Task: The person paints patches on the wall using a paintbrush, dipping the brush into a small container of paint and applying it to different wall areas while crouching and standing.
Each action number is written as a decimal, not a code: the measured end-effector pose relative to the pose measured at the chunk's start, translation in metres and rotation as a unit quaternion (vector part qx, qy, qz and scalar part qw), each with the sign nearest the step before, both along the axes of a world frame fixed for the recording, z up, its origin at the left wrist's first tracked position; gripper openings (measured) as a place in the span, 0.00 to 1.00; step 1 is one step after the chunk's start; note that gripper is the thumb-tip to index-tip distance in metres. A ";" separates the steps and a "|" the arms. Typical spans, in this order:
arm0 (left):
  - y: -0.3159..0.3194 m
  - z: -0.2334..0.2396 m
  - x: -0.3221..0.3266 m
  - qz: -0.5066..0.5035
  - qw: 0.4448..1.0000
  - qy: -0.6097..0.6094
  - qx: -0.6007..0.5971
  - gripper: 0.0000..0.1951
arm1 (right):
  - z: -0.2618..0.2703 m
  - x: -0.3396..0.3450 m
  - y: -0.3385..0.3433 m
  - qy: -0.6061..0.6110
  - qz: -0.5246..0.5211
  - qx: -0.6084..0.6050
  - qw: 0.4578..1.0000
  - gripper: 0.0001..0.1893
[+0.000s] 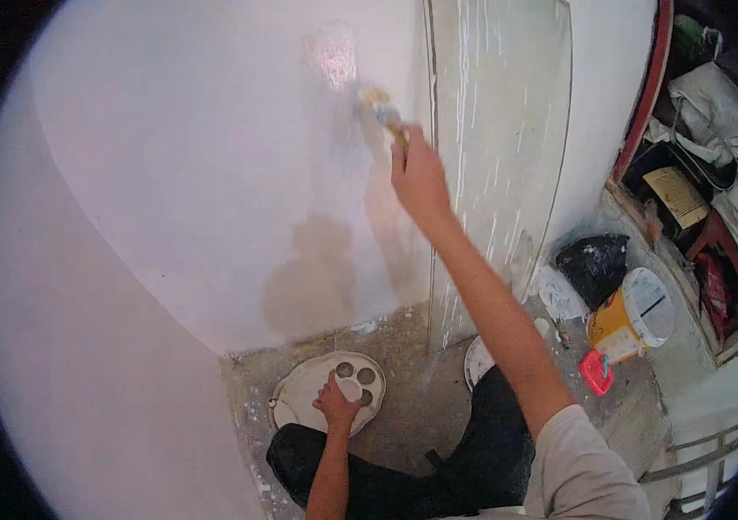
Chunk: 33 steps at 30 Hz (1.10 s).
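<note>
My right hand (420,170) grips the handle of a paintbrush (384,112) in front of the white wall (213,162). The brush head is blurred, and I cannot tell whether its bristles touch the surface. Just above them, a shiny wet patch (335,57) shows on the wall. Low down, my left hand (338,405) has its fingers around a small white cup (349,389). Beneath the cup lies a round cream-coloured board or tray (301,396) with dark round wells (366,376), partly covered by my left hand and knee.
A pale panel (505,149) with white drips stands right of the brush. On the concrete floor (418,390) are a yellow and white bucket (622,318), a red plastic item (596,372) and a black bag (593,266). A recess farther right holds white sacks (717,110); metal rails (710,458) run below.
</note>
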<state>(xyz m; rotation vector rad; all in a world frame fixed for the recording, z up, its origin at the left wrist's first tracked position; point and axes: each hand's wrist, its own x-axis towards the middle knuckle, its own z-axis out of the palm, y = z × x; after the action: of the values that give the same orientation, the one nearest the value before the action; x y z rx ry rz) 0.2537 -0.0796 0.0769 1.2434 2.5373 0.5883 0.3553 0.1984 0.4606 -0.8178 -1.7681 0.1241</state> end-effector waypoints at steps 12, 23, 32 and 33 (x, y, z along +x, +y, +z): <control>-0.005 -0.002 0.002 -0.008 1.000 -0.020 0.015 0.54 | -0.317 0.032 -0.042 -0.249 -0.005 -0.397 0.883 0.14; -0.014 -0.007 -0.004 0.016 1.000 -0.001 -0.015 0.55 | -0.071 -0.081 -0.029 -0.250 0.037 -0.135 0.958 0.08; -0.018 0.004 -0.006 0.009 0.998 -0.055 0.009 0.55 | -0.039 -0.068 -0.052 -0.043 0.016 -0.088 0.995 0.20; -0.017 0.005 -0.004 0.007 0.999 -0.044 0.013 0.55 | -0.070 -0.069 -0.051 -0.036 0.022 -0.104 0.994 0.21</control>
<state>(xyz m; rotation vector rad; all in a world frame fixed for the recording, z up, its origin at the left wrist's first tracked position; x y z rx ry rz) 0.2492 -0.0967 0.0817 1.1821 2.4756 0.6674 0.2861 0.1471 0.3903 -0.9417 -1.8626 0.3153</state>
